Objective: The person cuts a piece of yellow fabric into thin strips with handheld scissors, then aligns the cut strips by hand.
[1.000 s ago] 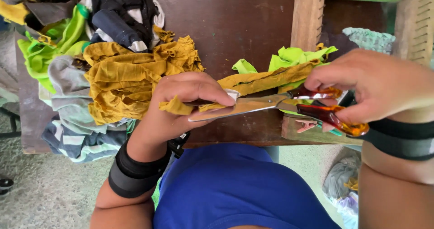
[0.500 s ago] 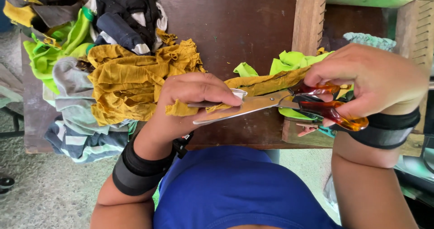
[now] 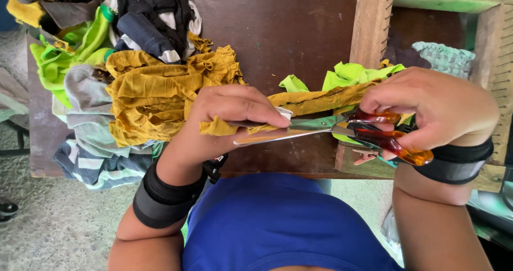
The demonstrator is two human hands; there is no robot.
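Observation:
My left hand (image 3: 224,118) pinches one end of a long mustard-yellow fabric strip (image 3: 320,99) just above the table's near edge. My right hand (image 3: 433,108) grips scissors (image 3: 320,128) with amber-orange handles, fingers through the loops. The metal blades point left along the strip, their tips under my left fingers. The strip runs from my left hand to under my right hand, over lime-green scraps (image 3: 347,73).
A heap of cloth (image 3: 139,89) in mustard, lime green, grey, striped and dark pieces covers the left of the dark wooden table (image 3: 288,30). A wooden frame (image 3: 371,30) with a teal woven piece (image 3: 443,57) stands at right. A clothes peg (image 3: 366,154) lies by the edge.
The scissor blades have closed a little along the strip and tilted flatter. My right hand dropped slightly. My left hand keeps its pinch on the strip.

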